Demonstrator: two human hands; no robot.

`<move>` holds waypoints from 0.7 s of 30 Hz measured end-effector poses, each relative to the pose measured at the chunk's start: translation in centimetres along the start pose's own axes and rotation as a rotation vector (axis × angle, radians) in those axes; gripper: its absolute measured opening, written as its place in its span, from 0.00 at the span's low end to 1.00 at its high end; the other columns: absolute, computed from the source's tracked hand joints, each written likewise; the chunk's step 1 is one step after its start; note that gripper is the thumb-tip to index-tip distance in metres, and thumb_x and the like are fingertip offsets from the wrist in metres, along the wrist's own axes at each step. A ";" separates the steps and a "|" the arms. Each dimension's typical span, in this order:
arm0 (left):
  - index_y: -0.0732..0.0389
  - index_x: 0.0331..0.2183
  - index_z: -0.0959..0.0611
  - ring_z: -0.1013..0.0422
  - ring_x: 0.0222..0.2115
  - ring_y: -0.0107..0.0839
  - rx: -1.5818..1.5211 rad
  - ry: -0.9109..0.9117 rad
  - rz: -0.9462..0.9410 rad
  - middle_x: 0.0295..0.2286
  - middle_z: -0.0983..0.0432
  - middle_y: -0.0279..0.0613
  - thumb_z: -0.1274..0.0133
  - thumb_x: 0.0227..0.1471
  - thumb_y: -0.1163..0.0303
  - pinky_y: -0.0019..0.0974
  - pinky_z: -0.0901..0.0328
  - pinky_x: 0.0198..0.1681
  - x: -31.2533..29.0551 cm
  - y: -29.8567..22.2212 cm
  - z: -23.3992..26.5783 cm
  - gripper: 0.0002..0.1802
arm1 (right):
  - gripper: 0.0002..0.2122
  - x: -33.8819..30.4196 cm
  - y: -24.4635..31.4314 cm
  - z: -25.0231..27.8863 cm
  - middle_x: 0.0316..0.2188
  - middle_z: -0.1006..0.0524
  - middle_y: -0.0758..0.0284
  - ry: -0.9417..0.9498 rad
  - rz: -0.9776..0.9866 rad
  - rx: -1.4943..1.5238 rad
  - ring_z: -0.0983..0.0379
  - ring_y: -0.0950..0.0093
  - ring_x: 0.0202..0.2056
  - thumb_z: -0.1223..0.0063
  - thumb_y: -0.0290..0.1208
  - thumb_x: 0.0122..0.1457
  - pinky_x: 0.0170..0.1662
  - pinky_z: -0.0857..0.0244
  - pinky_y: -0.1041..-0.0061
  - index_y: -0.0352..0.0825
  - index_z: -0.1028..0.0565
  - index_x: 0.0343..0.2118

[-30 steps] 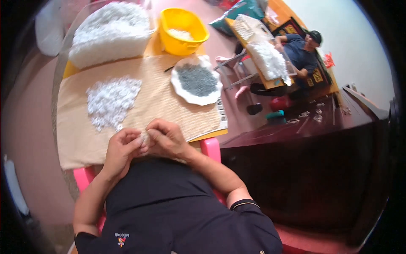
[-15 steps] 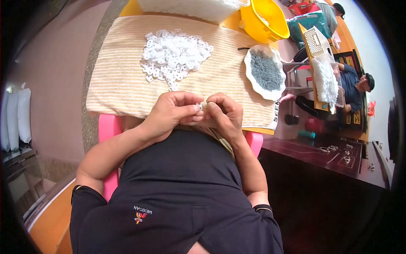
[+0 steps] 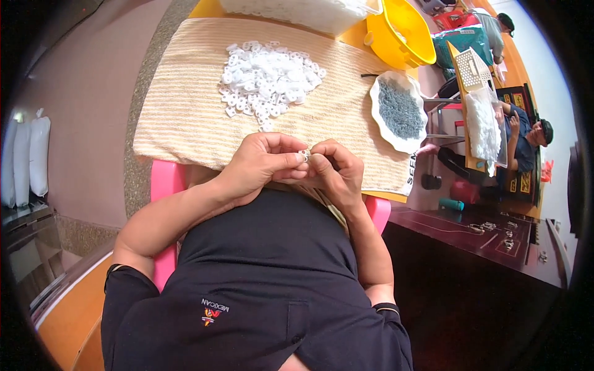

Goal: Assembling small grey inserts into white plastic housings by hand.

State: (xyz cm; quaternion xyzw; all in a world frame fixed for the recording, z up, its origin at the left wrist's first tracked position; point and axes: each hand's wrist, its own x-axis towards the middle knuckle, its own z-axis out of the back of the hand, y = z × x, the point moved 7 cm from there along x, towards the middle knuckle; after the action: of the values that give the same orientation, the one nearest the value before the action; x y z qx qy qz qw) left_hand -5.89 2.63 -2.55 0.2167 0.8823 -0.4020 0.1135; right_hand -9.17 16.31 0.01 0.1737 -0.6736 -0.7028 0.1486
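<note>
Between thumb and fingers, my left hand (image 3: 266, 162) pinches a small white plastic piece (image 3: 304, 156) with holes in it. My right hand (image 3: 339, 170) is closed in a pinch right against that piece; whatever its fingertips grip is too small and hidden to name. Both hands meet over the near edge of a striped beige towel (image 3: 179, 93). Beyond them lies a loose heap of similar white plastic pieces (image 3: 272, 77). To the right, a white scalloped dish (image 3: 376, 117) holds many small dark grey parts (image 3: 401, 111).
A clear plastic bin (image 3: 297, 15) of white pieces and a yellow basket (image 3: 396, 37) stand at the far edge. A thin black item (image 3: 369, 75) lies near the dish. At right, another person (image 3: 526, 139) sits by a table with a white heap (image 3: 482, 123).
The whole view has shifted slightly, so the table appears further right. My hands keep the same pinch on the small white piece. The person at right has raised a hand.
</note>
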 end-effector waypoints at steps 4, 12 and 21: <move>0.69 0.41 0.23 0.23 0.32 0.29 -0.019 0.013 -0.005 0.33 0.22 0.43 0.45 0.53 0.77 0.30 0.26 0.39 0.1 0.2 0.1 0.11 | 0.03 0.1 -0.5 0.4 0.29 0.25 0.68 0.013 0.052 -0.065 0.28 0.83 0.30 0.51 0.20 0.61 0.34 0.32 0.85 0.27 0.27 0.34; 0.69 0.40 0.22 0.23 0.32 0.28 -0.035 0.018 -0.009 0.32 0.22 0.43 0.45 0.53 0.78 0.30 0.26 0.39 0.2 0.2 0.2 0.11 | 0.03 0.0 -0.4 0.2 0.28 0.25 0.69 0.000 0.028 -0.017 0.29 0.84 0.29 0.50 0.20 0.61 0.32 0.34 0.85 0.27 0.27 0.33; 0.69 0.39 0.22 0.23 0.32 0.28 -0.032 0.021 -0.019 0.32 0.22 0.43 0.45 0.53 0.78 0.29 0.26 0.39 0.2 0.3 0.2 0.10 | 0.03 0.1 -0.6 0.3 0.29 0.26 0.69 0.002 0.050 -0.024 0.31 0.84 0.27 0.49 0.22 0.61 0.31 0.36 0.86 0.27 0.26 0.34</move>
State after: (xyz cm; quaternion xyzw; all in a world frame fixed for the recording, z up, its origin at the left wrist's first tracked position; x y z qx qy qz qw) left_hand -5.94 2.73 -2.99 0.2107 0.8919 -0.3865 0.1036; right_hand -9.37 16.56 -0.63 0.1555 -0.6691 -0.7068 0.1689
